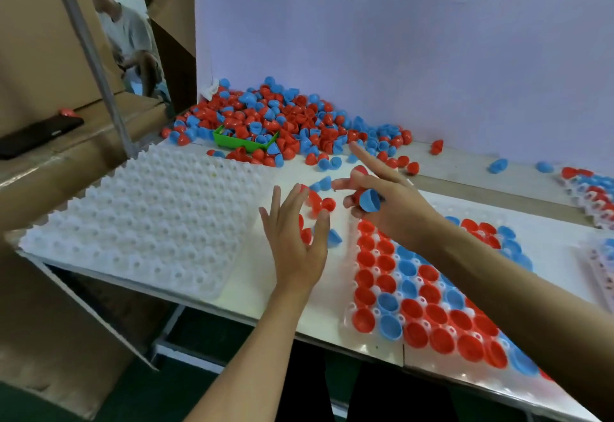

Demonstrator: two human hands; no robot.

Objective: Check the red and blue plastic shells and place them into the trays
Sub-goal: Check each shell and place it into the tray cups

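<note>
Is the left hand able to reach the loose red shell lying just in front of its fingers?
Probably yes: the left hand is open, and the red shell lies uncovered just beyond its fingertips.

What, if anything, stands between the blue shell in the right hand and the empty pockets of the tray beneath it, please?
Nothing visible does. The right hand holds the blue shell just above the far end of the partly filled tray; empty pockets lie below, partly hidden by the forearm.
</note>
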